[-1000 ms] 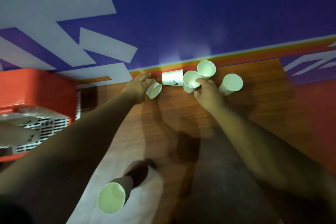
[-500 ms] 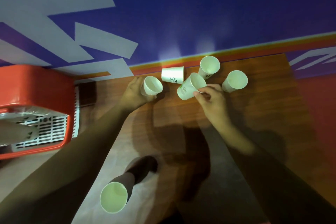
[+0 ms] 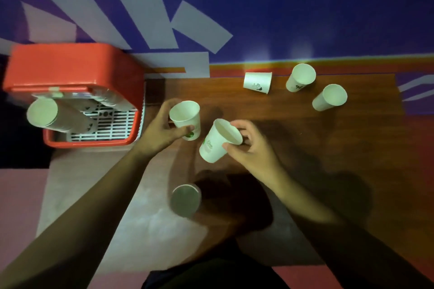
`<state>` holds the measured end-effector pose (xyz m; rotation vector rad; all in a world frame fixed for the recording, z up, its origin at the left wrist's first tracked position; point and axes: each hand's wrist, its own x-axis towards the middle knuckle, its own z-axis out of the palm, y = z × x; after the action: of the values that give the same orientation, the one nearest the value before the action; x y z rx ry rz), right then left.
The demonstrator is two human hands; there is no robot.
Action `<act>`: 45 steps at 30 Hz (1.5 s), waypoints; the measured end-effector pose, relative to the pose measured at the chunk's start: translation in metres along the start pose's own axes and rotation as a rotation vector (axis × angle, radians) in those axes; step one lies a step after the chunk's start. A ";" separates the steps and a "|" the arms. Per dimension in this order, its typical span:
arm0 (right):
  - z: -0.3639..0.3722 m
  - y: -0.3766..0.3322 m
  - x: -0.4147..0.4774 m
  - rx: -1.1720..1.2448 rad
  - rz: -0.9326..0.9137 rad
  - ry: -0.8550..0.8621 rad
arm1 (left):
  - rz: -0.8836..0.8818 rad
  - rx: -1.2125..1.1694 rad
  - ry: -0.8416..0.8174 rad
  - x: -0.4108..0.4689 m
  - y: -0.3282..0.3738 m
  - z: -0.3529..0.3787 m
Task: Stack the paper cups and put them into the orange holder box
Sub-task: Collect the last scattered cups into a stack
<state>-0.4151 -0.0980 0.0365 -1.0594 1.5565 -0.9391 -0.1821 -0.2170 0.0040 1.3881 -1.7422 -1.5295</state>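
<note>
Near the middle of the frame the left hand (image 3: 162,131) grips a white paper cup (image 3: 186,119), fingers curled behind its wall and thumb laid across the front by a green mark. This cup's mouth faces upward. Just to its right the right hand (image 3: 253,150) pinches a tilted cup (image 3: 218,141) at the rim between thumb and curled fingers, its base pointing down and to the left. The two held cups are just beside each other above the wooden worktop (image 3: 340,148); whether they touch cannot be told.

In the upper right of the frame three more cups rest on the worktop, well apart from the hands: a toppled cup (image 3: 257,82) lying on its side, a leaning cup (image 3: 300,77) beside it, and an outer cup (image 3: 330,97) furthest right.

At lower centre a shaded cup (image 3: 185,199) appears blurred in the arms' shadow.

The orange holder box (image 3: 70,68) sits at the left of the frame, with a white grille bottom. A stack of cups (image 3: 58,117) lies slanted inside it, its open end reaching past the box's left side.
</note>
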 end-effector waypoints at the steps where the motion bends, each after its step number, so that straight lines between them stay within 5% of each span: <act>1: 0.010 -0.002 -0.010 -0.015 0.002 -0.018 | -0.004 -0.006 0.019 -0.010 -0.005 -0.004; 9: 0.067 0.009 -0.078 -0.200 -0.040 -0.202 | -0.035 -0.079 0.114 -0.069 -0.029 -0.039; 21: 0.115 0.041 -0.103 -0.854 -0.355 -0.120 | 0.013 -0.172 0.073 -0.140 -0.028 -0.036; 27: 0.104 0.045 -0.104 -0.417 -0.043 -0.066 | 0.013 -0.203 -0.014 -0.169 -0.031 -0.011; 32: 0.096 0.029 -0.109 -0.032 0.157 0.016 | -0.004 -0.003 -0.091 -0.181 -0.047 0.008; 36: 0.110 0.035 -0.114 -0.030 0.113 -0.017 | 0.108 0.242 -0.156 -0.186 -0.061 0.021; 45: 0.122 0.069 -0.111 -0.138 0.078 -0.021 | -0.070 0.105 -0.330 -0.185 -0.086 0.031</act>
<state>-0.2941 0.0208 -0.0198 -1.0924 1.6523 -0.7747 -0.0998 -0.0315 -0.0317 1.3155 -2.0112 -1.8123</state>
